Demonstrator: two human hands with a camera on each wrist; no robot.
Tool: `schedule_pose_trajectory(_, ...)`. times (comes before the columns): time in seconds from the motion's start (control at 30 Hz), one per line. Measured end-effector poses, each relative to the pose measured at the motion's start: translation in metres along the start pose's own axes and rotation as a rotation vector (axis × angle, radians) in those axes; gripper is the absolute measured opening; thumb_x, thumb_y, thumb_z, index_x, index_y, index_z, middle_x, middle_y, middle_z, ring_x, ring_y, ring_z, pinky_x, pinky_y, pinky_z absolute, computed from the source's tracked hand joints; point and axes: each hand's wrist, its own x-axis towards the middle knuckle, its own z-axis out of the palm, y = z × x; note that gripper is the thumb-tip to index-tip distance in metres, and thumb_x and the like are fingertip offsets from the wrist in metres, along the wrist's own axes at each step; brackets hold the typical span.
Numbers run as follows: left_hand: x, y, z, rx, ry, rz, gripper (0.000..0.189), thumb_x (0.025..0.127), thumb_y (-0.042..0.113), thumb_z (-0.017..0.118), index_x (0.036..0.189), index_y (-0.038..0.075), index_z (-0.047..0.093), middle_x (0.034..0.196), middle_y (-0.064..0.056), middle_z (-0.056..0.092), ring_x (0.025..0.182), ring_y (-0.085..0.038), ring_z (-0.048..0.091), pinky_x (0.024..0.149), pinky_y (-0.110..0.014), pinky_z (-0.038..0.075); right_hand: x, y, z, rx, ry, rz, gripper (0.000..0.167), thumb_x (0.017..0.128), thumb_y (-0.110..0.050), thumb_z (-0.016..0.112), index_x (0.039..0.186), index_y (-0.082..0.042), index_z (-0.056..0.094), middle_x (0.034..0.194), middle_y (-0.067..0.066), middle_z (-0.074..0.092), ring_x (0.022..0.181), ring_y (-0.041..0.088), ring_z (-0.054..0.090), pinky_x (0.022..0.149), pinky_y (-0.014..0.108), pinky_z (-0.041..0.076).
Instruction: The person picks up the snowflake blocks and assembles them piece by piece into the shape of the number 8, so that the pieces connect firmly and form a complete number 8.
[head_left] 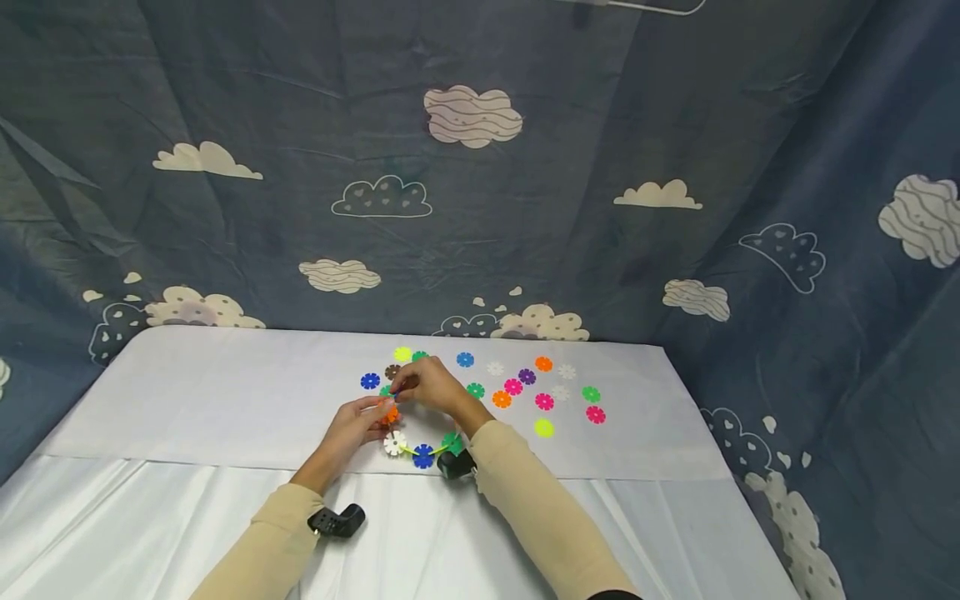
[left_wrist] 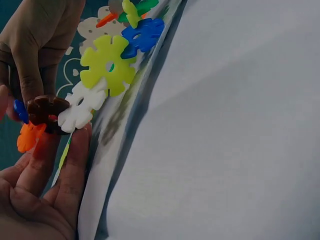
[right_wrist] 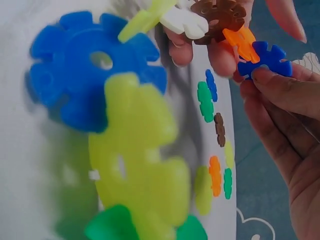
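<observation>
Fingers of right hand (right_wrist: 287, 142) pinch blue disc (right_wrist: 272, 57) at the orange disc (right_wrist: 241, 45); beside it, left hand (left_wrist: 42, 200) grasps brown disc (left_wrist: 45, 108).

Linked notched discs (head_left: 423, 456) and loose discs (head_left: 544, 402) look like smooth plastic with a slight sheen. Beneath, the white table covering (head_left: 225, 400) appears smooth and matt. The dark backdrop (head_left: 285, 117) is creased cloth, the beige sleeves (head_left: 546, 510) matt fabric.

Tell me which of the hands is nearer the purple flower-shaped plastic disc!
Right. The right hand is left of the purple disc, not touching it; the left hand is farther left, nearer the person's body.
</observation>
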Motion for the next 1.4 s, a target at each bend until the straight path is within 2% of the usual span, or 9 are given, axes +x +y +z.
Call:
schedule_pose_trajectory(0.13,0.001,-0.001,0.003,0.020,0.028,0.002,0.045,0.099,0.023,0.056,0.125,-0.013,0.052,0.105,-0.021,0.067,0.085,-0.016,0.067,0.081,-0.030,0.056,-0.005,0.000,-0.004,-0.007,-0.038,-0.030,0.016,0.079,0.006,0.074,0.094,0.000,0.073,0.096,0.010,0.071,0.086,0.016,0.068,0.075,0.017,0.053)
schedule_pose_trajectory(0.23,0.001,-0.002,0.002,0.062,0.054,-0.020,0.044,0.099,0.024,0.056,0.125,-0.012,0.054,0.114,-0.022,0.064,0.089,-0.014,0.065,0.083,-0.030,0.055,-0.014,0.005,-0.015,-0.021,-0.020,-0.031,0.022,0.081,0.003,0.074,0.103,0.000,0.071,0.103,0.011,0.070,0.090,0.019,0.067,0.078,0.019,0.052)
schedule_pose_trajectory(0.43,0.000,0.001,-0.003,0.123,0.078,-0.043,0.046,0.099,0.025,0.056,0.129,-0.009,0.053,0.128,-0.023,0.056,0.102,-0.017,0.060,0.089,-0.029,0.052,-0.052,0.033,-0.052,-0.044,0.158,0.034,0.021,0.082,-0.003,0.075,0.103,0.001,0.071,0.099,0.013,0.069,0.084,0.020,0.061,0.078,0.028,0.053)
schedule_pose_trajectory(0.63,0.000,0.003,-0.007,0.127,0.081,-0.061,0.049,0.100,0.027,0.054,0.135,-0.006,0.048,0.135,-0.023,0.051,0.110,-0.022,0.055,0.089,-0.028,0.052,-0.103,0.073,-0.077,-0.097,0.272,0.249,0.016,0.081,-0.007,0.077,0.096,-0.005,0.073,0.088,0.004,0.067,0.078,0.017,0.056,0.072,0.029,0.050)
schedule_pose_trajectory(0.8,0.000,0.000,-0.007,0.124,0.071,-0.065,0.052,0.098,0.031,0.058,0.133,-0.006,0.050,0.133,-0.022,0.051,0.108,-0.020,0.054,0.086,-0.025,0.052,-0.136,0.095,-0.089,-0.162,0.265,0.440,0.021,0.078,-0.012,0.081,0.097,-0.007,0.072,0.085,0.002,0.063,0.080,0.020,0.053,0.075,0.031,0.048)
schedule_pose_trajectory(0.9,0.000,-0.001,-0.008,0.130,0.068,-0.058,0.052,0.097,0.032,0.059,0.131,-0.006,0.052,0.132,-0.021,0.053,0.105,-0.018,0.054,0.084,-0.024,0.052,-0.149,0.101,-0.091,-0.192,0.237,0.512,0.028,0.076,-0.015,0.083,0.100,-0.007,0.071,0.089,0.003,0.062,0.084,0.020,0.052,0.080,0.034,0.049)
schedule_pose_trajectory(1.03,-0.001,-0.001,-0.008,0.151,0.063,-0.056,0.054,0.096,0.034,0.060,0.131,-0.006,0.053,0.133,-0.021,0.052,0.109,-0.020,0.053,0.085,-0.025,0.051,-0.159,0.104,-0.089,-0.227,0.208,0.526,0.030,0.075,-0.016,0.083,0.100,-0.008,0.069,0.093,0.003,0.059,0.086,0.020,0.050,0.080,0.033,0.047)
schedule_pose_trajectory(1.2,0.001,-0.003,-0.005,0.147,0.057,-0.072,0.054,0.096,0.035,0.060,0.132,-0.005,0.053,0.134,-0.020,0.052,0.111,-0.022,0.052,0.088,-0.027,0.051,-0.162,0.100,-0.087,-0.201,0.242,0.488,0.027,0.075,-0.008,0.082,0.096,-0.008,0.064,0.083,0.003,0.055,0.080,0.019,0.049,0.072,0.029,0.046)
schedule_pose_trajectory(1.4,0.001,-0.004,0.000,0.138,0.050,-0.072,0.050,0.097,0.033,0.058,0.132,-0.002,0.053,0.134,-0.019,0.053,0.110,-0.021,0.052,0.087,-0.026,0.050,-0.154,0.092,-0.079,-0.021,0.315,0.420,0.018,0.083,0.000,0.073,0.098,-0.006,0.067,0.083,0.005,0.059,0.070,0.018,0.058,0.065,0.026,0.053)
